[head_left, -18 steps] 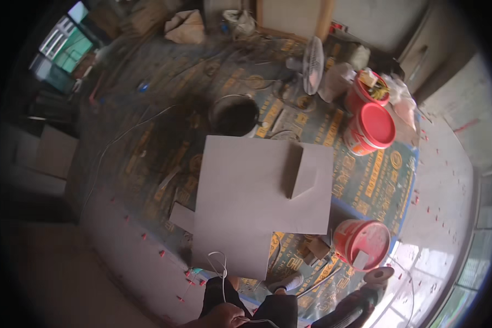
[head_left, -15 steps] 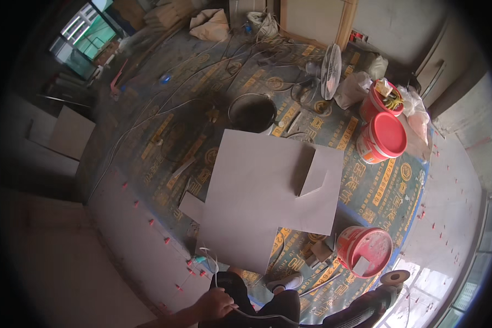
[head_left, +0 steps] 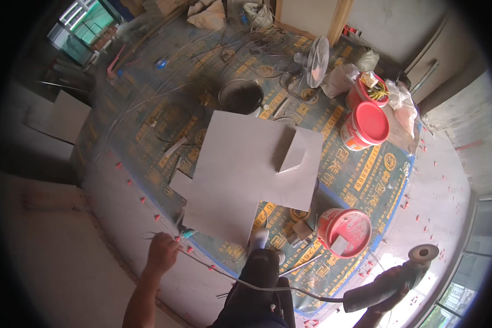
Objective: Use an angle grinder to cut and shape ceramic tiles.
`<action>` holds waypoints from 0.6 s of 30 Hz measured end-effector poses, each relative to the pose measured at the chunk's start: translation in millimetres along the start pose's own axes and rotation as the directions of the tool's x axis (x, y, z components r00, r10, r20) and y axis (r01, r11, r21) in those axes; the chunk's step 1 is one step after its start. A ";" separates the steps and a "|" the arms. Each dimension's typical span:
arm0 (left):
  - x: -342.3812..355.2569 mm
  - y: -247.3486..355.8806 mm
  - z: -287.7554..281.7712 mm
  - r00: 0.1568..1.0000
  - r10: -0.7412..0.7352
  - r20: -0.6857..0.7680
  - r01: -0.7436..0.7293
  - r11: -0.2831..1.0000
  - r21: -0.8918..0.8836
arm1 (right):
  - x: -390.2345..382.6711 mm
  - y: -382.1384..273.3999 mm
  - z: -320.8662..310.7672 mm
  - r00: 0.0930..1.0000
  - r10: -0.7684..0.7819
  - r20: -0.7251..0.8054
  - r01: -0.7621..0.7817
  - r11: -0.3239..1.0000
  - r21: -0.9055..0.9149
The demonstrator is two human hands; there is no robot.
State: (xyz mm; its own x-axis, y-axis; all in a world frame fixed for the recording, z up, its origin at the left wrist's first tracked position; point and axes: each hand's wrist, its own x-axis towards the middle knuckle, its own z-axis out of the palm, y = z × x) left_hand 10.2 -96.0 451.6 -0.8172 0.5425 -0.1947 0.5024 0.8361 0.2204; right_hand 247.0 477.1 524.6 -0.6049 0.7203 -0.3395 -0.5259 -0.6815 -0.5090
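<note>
My left hand (head_left: 163, 252) is closed around a grey power cord (head_left: 246, 284), at the left above the pale floor tiles. A short end of the cord sticks out beyond the fingers. From there it sags across my legs to the back of a dark angle grinder (head_left: 374, 290). At the lower right my right hand (head_left: 389, 307) grips the grinder's body from below, largely hidden by it. The grinder's round disc (head_left: 423, 253) faces up at the far end. In front of me lies a large grey L-shaped tile sheet (head_left: 229, 180), with a smaller angled piece (head_left: 294, 153) on it.
A red bucket with a dusty lid (head_left: 351, 232) stands right of my feet, beside small blocks (head_left: 300, 230). Further off are another red-lidded bucket (head_left: 370, 123), a black tub (head_left: 240, 97) and a fan (head_left: 317, 63). Loose cables cross the printed floor sheeting (head_left: 388, 186). Red tile clips line the pale tiles.
My left hand has swung left and forward with the cord, now stretched longer. My right hand has moved the grinder outward to the right. The view has shifted and my legs have stepped.
</note>
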 end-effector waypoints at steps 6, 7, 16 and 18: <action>3.9 -29.7 -3.4 0.968 -0.251 -0.027 0.252 0.961 0.116 | 59.7 -7.0 63.2 0.916 0.218 0.337 -0.237 0.971 0.016; 7.5 -43.0 2.3 0.901 -0.431 0.046 0.421 0.895 0.146 | 69.4 -12.5 78.3 0.927 0.190 0.323 -0.202 0.979 0.003; 85.0 -124.4 -46.3 0.899 -0.206 -0.387 0.234 0.972 0.026 | 240.2 -223.4 131.6 0.638 -0.052 0.769 -0.170 0.964 0.207; 126.3 -131.5 -65.1 0.807 -0.267 -0.527 0.271 0.960 -0.071 | 269.5 -277.1 134.3 0.744 -0.192 0.640 0.657 0.380 -0.651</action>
State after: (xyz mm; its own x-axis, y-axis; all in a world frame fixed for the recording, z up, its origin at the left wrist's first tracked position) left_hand -177.5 -142.7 460.2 -0.9422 0.1711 0.2882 0.2406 0.9438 0.2264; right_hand 149.5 842.7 680.4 -0.7318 0.5843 0.3508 -0.2082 0.2984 -0.9314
